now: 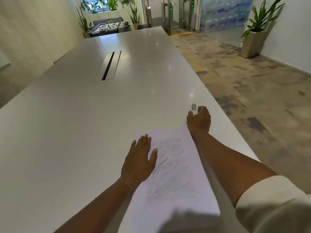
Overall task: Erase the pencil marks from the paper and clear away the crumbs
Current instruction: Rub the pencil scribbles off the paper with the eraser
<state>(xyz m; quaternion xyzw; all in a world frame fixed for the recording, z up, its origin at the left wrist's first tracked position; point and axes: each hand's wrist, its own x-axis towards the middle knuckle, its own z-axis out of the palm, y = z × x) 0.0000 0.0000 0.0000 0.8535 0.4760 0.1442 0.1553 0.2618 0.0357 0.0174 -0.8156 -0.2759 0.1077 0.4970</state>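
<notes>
A white sheet of paper (175, 179) covered with grey pencil scribbles lies on the white table (80, 125) near its front right edge. My left hand (139, 158) rests flat on the paper's left edge, fingers straight and spread. My right hand (199, 120) reaches past the paper's far corner, fingers loosely curved and apart, holding nothing. A small grey eraser (194, 106) lies on the table just beyond its fingertips, close to them; contact cannot be told.
A long cable slot (108, 66) is set into the middle of the table. The table's right edge runs close beside my right arm, with patterned floor (244, 84) beyond. A potted plant (254, 39) stands by the right wall.
</notes>
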